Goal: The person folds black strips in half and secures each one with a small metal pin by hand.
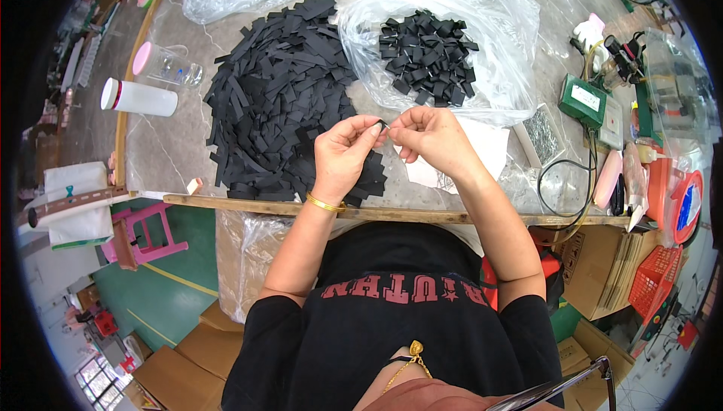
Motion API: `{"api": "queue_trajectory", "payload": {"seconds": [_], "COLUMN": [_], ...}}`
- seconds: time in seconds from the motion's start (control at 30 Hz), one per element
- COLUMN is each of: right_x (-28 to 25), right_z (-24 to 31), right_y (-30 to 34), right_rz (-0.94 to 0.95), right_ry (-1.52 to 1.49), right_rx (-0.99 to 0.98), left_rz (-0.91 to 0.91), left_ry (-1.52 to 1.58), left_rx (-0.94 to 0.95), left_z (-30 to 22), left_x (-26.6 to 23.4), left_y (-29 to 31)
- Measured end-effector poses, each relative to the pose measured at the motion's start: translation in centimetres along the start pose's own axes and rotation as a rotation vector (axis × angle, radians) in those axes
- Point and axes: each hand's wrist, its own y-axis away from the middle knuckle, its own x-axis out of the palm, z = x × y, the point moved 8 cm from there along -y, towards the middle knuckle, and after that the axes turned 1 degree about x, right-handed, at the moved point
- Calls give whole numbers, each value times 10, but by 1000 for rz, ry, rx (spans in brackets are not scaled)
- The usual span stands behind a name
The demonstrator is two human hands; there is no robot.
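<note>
My left hand pinches a small black strip between thumb and fingertips, over the table near its front edge. Close against it, my right hand is closed in a pinch at the strip's end; whatever its fingertips hold is too small to make out. To the left and partly under my left hand spreads a large heap of flat black strips. Beyond my right hand, a pile of small folded black pieces lies on a clear plastic bag.
A white sheet and a shallow box of small thin pieces lie right of my hands. Farther right are a green box and a black cable. At left lie a white bottle and a clear pink-lidded bottle.
</note>
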Motion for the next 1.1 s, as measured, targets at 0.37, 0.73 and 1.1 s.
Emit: {"api": "queue_trajectory", "payload": {"seconds": [0.37,0.73,1.1], "right_x": [4,8,1], "right_z": [1,2,3], "right_y": [2,4,5], "right_rz": [-69,-148,-188], "right_ry": [42,38,89], "right_rx": [-23,-174,-305], "left_rz": [19,-93,-111], "left_ry": [-630,24,131], "left_rx": [508,36,-72], "left_z": [-38,-2,11], "left_x": [13,0,-5], "left_y": [10,6,7]}}
